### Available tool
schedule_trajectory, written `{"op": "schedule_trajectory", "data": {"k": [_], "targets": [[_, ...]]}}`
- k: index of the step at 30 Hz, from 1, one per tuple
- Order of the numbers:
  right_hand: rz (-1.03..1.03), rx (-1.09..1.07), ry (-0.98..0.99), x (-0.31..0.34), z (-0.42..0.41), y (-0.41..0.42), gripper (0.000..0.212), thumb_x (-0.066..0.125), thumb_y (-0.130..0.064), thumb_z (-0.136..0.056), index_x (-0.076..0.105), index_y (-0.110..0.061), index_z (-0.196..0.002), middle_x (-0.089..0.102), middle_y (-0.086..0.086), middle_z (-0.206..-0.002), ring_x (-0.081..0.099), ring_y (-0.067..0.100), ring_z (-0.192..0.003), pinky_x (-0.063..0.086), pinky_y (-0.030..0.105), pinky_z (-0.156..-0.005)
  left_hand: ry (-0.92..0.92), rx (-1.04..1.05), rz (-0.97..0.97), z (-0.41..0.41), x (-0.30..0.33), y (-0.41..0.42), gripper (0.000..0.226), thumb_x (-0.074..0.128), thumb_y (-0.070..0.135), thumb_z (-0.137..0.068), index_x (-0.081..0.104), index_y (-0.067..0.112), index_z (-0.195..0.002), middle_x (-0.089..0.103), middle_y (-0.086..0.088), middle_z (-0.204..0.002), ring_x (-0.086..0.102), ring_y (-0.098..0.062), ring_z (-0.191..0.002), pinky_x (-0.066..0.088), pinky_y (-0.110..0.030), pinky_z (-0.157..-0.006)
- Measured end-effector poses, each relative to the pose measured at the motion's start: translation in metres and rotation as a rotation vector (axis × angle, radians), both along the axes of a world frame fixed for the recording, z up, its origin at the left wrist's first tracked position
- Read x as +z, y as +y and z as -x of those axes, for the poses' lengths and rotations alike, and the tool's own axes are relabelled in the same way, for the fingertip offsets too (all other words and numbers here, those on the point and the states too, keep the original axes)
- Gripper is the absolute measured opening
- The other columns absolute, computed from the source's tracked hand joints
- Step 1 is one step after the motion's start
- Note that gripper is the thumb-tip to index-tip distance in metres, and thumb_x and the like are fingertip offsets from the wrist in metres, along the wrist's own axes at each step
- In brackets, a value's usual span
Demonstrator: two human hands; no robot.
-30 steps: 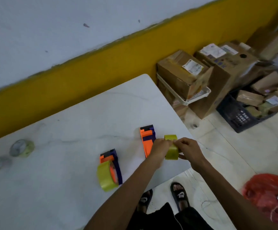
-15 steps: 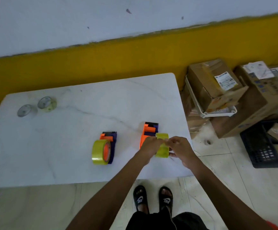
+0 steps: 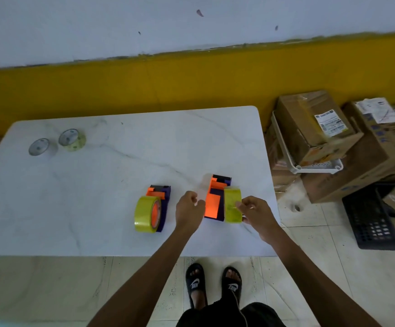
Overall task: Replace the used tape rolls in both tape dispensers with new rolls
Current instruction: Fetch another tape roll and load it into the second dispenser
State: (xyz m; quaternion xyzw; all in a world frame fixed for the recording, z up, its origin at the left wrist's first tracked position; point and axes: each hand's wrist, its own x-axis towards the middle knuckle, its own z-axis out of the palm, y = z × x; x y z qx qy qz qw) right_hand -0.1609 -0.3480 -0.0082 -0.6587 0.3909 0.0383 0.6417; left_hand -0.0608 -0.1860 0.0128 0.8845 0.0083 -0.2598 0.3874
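Your right hand [image 3: 256, 214] is on the new yellow roll [image 3: 232, 205], thumb and fingers pinching its glossy curved face — it stands on edge, pressed against the right flank of the right dispenser [image 3: 217, 197] at about five o'clock on the bench [image 3: 121, 175]. That looks like steadying, so the roll can't trundle off the slick marble-look top while you seat it; whether its core is already on the hub, I can't tell from here.

Your left hand [image 3: 189, 208] sits just beside the dispenser's orange panel, fingers curled loosely. There may be a clear strip of tape pinched there, stretched toward the roll, but it's too faint to call. If so, you're feeding the free end through.

At six o'clock, the left dispenser [image 3: 160, 204] already wears a fat yellow roll [image 3: 145, 217] over its orange hub — blocky orange-and-purple plastic, upright, nobody touching it. That one reads as finished.

Far off at ten o'clock lie two thin, almost bare rings, the used rolls [image 3: 56, 143], side by side and well apart from the work. Cardboard boxes [image 3: 328, 138] stack up on the floor past the bench's right end.
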Motion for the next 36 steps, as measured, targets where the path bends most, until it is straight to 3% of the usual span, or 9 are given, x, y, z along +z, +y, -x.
{"op": "schedule_trajectory", "data": {"k": [3, 7, 11, 14, 19, 22, 30, 36], "targets": [[0.035, 0.019, -0.007, -0.004, 0.001, 0.005, 0.018, 0.066, -0.026, -0.085, 0.064, -0.01, -0.079, 0.062, 0.011, -0.076, 0.06, 0.028, -0.076, 0.052, 0.047, -0.076, 0.161, -0.05, -0.021, 0.003, -0.008, 0.006, 0.046, 0.053, 0.02, -0.092, 0.05, 0.008, -0.135, 0.057, -0.003, -0.109, 0.054, -0.007, -0.075, 0.043, -0.02, -0.062], [0.065, 0.025, -0.02, -0.005, -0.001, 0.013, 0.018, 0.065, -0.023, -0.087, 0.063, -0.005, -0.081, 0.058, 0.009, -0.073, 0.056, 0.024, -0.074, 0.047, 0.041, -0.071, 0.164, -0.09, 0.002, 0.002, -0.016, 0.008, 0.039, 0.051, 0.012, -0.092, 0.056, 0.008, -0.131, 0.056, -0.001, -0.102, 0.05, -0.003, -0.066, 0.042, -0.015, -0.054], [0.101, 0.019, -0.026, -0.008, -0.002, 0.017, 0.014, 0.065, -0.02, -0.086, 0.063, -0.008, -0.079, 0.058, 0.007, -0.072, 0.055, 0.023, -0.074, 0.045, 0.038, -0.07, 0.123, -0.124, 0.032, -0.005, -0.012, 0.005, 0.033, 0.052, 0.007, -0.09, 0.064, 0.009, -0.12, 0.066, -0.007, -0.112, 0.056, -0.012, -0.082, 0.041, -0.012, -0.057], [0.121, 0.025, -0.036, -0.006, -0.002, 0.019, 0.012, 0.064, -0.018, -0.086, 0.061, -0.013, -0.077, 0.059, 0.004, -0.072, 0.055, 0.02, -0.073, 0.042, 0.034, -0.069, 0.104, -0.114, 0.084, -0.013, -0.007, 0.0, 0.03, 0.053, 0.008, -0.089, 0.067, 0.008, -0.115, 0.068, -0.005, -0.106, 0.057, -0.014, -0.086, 0.039, -0.012, -0.059], [0.117, 0.025, -0.088, -0.002, -0.006, 0.027, 0.014, 0.064, -0.016, -0.088, 0.059, -0.014, -0.075, 0.057, 0.0, -0.069, 0.052, 0.017, -0.069, 0.04, 0.03, -0.066, 0.187, -0.068, 0.169, -0.021, 0.002, -0.01, 0.018, 0.05, 0.007, -0.084, 0.067, 0.013, -0.085, 0.061, 0.0, -0.077, 0.053, -0.014, -0.069, 0.043, -0.02, -0.061], [0.118, 0.072, -0.09, -0.003, -0.01, 0.032, 0.017, 0.063, -0.017, -0.089, 0.056, -0.009, -0.076, 0.057, 0.005, -0.073, 0.054, 0.019, -0.072, 0.043, 0.033, -0.069, 0.24, -0.024, 0.164, -0.022, 0.0, -0.015, 0.019, 0.044, 0.017, -0.071, 0.063, 0.013, -0.072, 0.06, -0.009, -0.074, 0.054, -0.022, -0.072, 0.05, -0.036, -0.069], [0.148, 0.13, -0.04, -0.01, -0.012, 0.041, 0.022, 0.061, -0.019, -0.089, 0.048, -0.012, -0.072, 0.052, 0.014, -0.076, 0.052, 0.023, -0.073, 0.042, 0.037, -0.068, 0.294, 0.0, 0.19, -0.012, 0.0, -0.013, 0.015, 0.052, 0.022, -0.081, 0.064, 0.011, -0.082, 0.06, -0.005, -0.079, 0.054, -0.019, -0.074, 0.05, -0.034, -0.072], [0.071, 0.149, 0.031, -0.017, -0.009, 0.045, 0.025, 0.06, -0.021, -0.089, 0.05, 0.0, -0.08, 0.052, 0.01, -0.076, 0.049, 0.023, -0.075, 0.037, 0.035, -0.066, 0.233, -0.099, 0.115, 0.0, -0.017, -0.006, 0.017, 0.055, 0.028, -0.088, 0.063, 0.013, -0.089, 0.059, 0.001, -0.077, 0.054, -0.017, -0.072, 0.046, -0.029, -0.066]]}}
